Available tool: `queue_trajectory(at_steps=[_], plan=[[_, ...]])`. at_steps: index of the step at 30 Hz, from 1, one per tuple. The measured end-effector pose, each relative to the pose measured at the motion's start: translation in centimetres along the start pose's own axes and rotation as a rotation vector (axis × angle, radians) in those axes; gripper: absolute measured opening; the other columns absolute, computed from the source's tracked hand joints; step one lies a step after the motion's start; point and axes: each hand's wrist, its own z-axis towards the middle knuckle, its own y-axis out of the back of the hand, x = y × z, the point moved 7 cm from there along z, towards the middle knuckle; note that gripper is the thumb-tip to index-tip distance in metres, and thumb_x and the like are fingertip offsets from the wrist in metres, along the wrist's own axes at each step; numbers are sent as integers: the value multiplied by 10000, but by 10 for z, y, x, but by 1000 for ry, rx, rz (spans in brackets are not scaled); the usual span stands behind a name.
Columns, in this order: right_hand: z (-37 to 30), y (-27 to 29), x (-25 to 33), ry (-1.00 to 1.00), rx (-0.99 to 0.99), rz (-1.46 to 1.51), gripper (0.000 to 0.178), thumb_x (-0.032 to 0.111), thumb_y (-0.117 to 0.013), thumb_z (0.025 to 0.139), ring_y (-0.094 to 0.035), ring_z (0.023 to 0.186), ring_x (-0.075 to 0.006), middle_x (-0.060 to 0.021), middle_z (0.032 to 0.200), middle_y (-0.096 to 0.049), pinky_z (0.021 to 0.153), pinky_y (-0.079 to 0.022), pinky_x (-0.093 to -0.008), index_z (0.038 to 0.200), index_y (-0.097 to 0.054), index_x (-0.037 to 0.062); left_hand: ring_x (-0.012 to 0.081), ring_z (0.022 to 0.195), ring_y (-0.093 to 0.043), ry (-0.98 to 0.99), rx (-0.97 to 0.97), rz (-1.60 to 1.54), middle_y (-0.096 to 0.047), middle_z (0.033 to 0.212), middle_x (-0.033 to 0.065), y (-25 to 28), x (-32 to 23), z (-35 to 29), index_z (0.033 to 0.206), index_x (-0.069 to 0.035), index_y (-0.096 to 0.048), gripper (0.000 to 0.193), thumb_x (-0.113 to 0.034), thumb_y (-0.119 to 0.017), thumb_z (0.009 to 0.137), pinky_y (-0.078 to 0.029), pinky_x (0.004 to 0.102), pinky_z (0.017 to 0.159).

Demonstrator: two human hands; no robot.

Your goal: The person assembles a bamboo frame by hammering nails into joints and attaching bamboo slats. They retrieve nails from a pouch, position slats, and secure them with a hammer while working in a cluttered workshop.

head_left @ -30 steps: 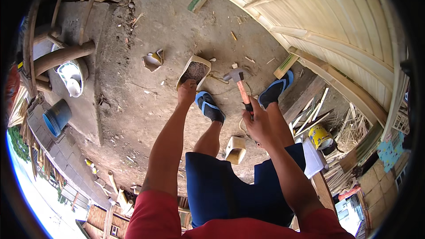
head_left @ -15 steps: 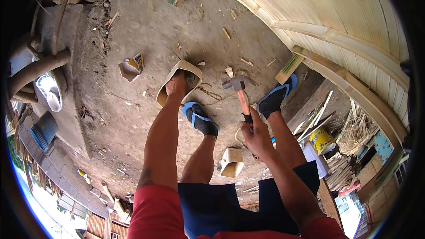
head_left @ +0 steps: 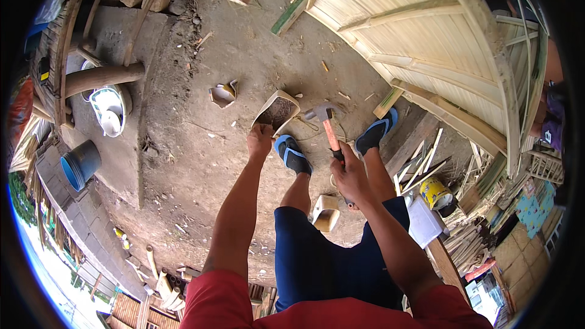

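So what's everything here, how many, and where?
Hammer: one, dark and orange, centre
Tub: one, cream, left of hammer
Second tub: one, cream, lower centre
Open carton: one, pale, left of tub
Log: one, brown, far left
Bucket: one, blue, below log
Pail: one, yellow-blue, right
Wood strips: several, pale, right
Slatted panel: one, pale, upper right
Another person: one, purple-clad, right edge
Sandals: two, blue, flanking hammer
Left grip: one, at tub
Right grip: one, around hammer
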Motion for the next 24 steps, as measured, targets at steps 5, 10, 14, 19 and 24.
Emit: queue_trajectory(at_steps=[5,10,14,19,24], plan=[[-38,9,73,36,-19,-32,320,139,-586,976,-590,632,-277,-152,732,-569,612,-466,-391,1263,-508,19,164,697,-699,165,55,-102,-735,909,105,42,-35,-66,1058,24,-654,307,-271,-609,987,-542,297,606],[-67,19,128,128,-77,-70,332,132,-615,962,-602,615,-242,-137,747,-602,614,-488,-393,1254,-508,18,194,707,-712,107,92,-138,-734,863,133,72,-118,-128,1025,52,-659,308,-245,-590,986,-582,315,657],[-93,35,181,305,-199,71,394,103,-673,945,-583,580,-161,-74,815,-637,563,-497,-338,1282,-490,16,150,793,-656,-346,362,-413,-646,893,86,67,-250,-228,1071,3,-569,197,-191,-541,1058,-551,300,734],[-112,79,248,375,-238,287,403,106,-693,965,-537,593,-52,-16,858,-602,474,-446,-226,1291,-473,19,99,842,-612,-439,389,-629,-618,937,28,76,-370,-296,1078,-11,-563,139,-149,-554,1064,-531,262,762],[-96,149,294,381,-347,260,415,105,-711,941,-550,645,-131,-65,816,-597,583,-474,-298,1285,-494,22,91,871,-625,-529,390,-628,-643,976,22,78,-453,-279,1107,-17,-600,114,-88,-620,1021,-548,255,811]])
